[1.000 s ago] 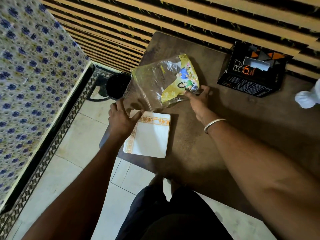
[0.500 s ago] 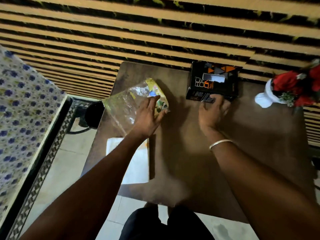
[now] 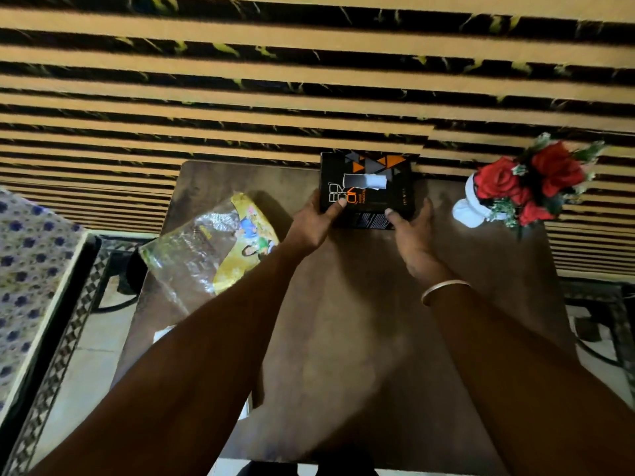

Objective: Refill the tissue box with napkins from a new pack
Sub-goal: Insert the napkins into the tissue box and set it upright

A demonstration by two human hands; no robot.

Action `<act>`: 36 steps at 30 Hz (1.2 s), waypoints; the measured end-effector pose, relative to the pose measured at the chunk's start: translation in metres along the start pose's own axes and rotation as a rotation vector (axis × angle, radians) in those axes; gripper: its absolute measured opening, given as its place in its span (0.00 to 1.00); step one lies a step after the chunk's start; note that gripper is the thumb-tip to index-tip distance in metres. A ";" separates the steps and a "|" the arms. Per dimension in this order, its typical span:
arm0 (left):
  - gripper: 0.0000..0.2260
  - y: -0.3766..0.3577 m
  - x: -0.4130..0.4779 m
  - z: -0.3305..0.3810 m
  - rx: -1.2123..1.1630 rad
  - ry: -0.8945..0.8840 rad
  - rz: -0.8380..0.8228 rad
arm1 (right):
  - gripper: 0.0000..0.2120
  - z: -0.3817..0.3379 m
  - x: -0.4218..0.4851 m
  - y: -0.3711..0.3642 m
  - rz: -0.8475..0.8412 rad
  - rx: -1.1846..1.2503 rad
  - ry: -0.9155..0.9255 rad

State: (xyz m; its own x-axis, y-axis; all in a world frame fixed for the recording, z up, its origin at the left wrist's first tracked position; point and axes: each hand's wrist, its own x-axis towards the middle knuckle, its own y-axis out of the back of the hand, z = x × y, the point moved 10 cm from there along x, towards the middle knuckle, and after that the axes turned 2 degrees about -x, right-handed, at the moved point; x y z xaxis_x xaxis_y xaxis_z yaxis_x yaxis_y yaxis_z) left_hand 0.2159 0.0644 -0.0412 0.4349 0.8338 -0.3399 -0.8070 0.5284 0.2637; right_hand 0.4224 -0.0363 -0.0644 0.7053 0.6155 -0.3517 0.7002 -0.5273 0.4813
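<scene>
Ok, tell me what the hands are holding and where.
Both grip the black tissue box: left hand at its near-left corner, right hand at its near-right edge.

We looked down on a brown wooden table, its top worn paler toward the middle. At its far right corner stood a white vase of red roses with small green sprigs (real or artificial, we could not tell). Behind the table ran a wall of tan slats set level, with dark gaps between them. Off to our left lay a cloth printed with blue flowers, edged by a dark patterned border. Pale floor tiles showed between that border and the table, and a dark round object sat just beside the table's left edge.
</scene>
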 end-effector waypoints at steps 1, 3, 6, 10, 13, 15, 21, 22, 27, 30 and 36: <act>0.30 -0.003 0.003 -0.002 -0.026 0.013 -0.001 | 0.41 0.002 0.002 -0.005 -0.048 0.033 -0.016; 0.30 -0.007 0.005 -0.007 -0.054 0.029 0.000 | 0.39 0.004 0.003 -0.012 -0.115 0.086 -0.016; 0.28 -0.008 -0.001 -0.006 -0.096 0.006 0.033 | 0.35 0.005 0.000 -0.007 -0.061 0.088 0.011; 0.24 -0.016 -0.033 -0.012 -0.076 0.013 0.066 | 0.35 0.024 -0.023 0.002 -0.002 0.130 -0.002; 0.25 -0.025 -0.061 -0.022 -0.046 -0.027 0.083 | 0.32 0.042 -0.048 0.011 0.072 0.160 0.003; 0.24 -0.031 -0.077 -0.034 -0.053 -0.029 0.094 | 0.31 0.056 -0.068 0.019 0.143 0.203 -0.010; 0.25 -0.043 -0.130 -0.070 -0.065 0.007 0.131 | 0.34 0.101 -0.124 0.029 0.271 0.157 -0.018; 0.25 -0.043 -0.138 -0.076 -0.059 0.009 0.144 | 0.35 0.106 -0.133 0.030 0.285 0.162 -0.024; 0.25 -0.041 -0.164 -0.093 -0.010 0.019 0.190 | 0.35 0.116 -0.163 0.031 0.296 0.152 -0.025; 0.20 -0.038 -0.165 -0.091 -0.065 0.025 0.160 | 0.39 0.112 -0.172 0.035 0.305 0.070 -0.016; 0.14 -0.005 -0.147 -0.079 -0.052 0.016 0.203 | 0.43 0.038 -0.175 0.035 0.285 -0.378 0.419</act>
State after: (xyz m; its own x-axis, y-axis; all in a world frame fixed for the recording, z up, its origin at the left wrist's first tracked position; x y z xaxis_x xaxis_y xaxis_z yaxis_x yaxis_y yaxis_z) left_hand 0.1245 -0.0730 -0.0638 0.2556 0.9193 -0.2991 -0.8969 0.3410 0.2817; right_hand 0.3276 -0.1851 -0.0163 0.7015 0.6990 0.1392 0.3496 -0.5077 0.7874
